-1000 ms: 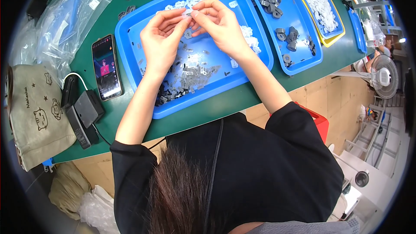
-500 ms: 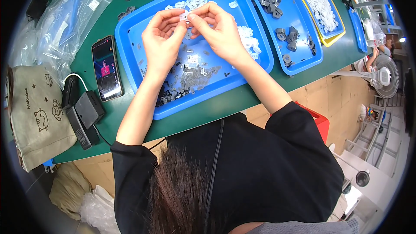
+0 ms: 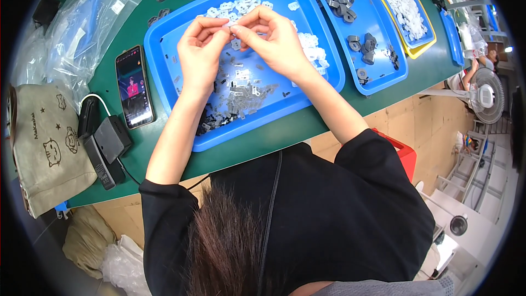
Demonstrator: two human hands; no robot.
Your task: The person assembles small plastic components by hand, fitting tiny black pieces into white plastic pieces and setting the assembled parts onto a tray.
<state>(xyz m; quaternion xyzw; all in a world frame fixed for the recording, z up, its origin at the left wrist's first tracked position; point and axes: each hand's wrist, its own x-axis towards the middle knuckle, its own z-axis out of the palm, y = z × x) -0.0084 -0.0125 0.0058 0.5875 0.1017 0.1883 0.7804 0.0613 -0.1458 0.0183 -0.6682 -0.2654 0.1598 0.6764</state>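
- Left hand (image 3: pixel 200 49) and right hand (image 3: pixel 272 39) pinch one small whitish plastic piece (image 3: pixel 232 23) between thumbs and forefingers, above the large blue rectangular plastic tray (image 3: pixel 263 119).
- It looks light, stiff, perhaps slippery; its edges suit fingertips.
- Counted: one held piece, one large tray; loose white plastic pieces (image 3: pixel 313 52) overlap uncountably.

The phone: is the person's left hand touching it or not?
Apart. The head view shows the phone lying left of the left hand, with the big blue tray's left rim plainly between them.
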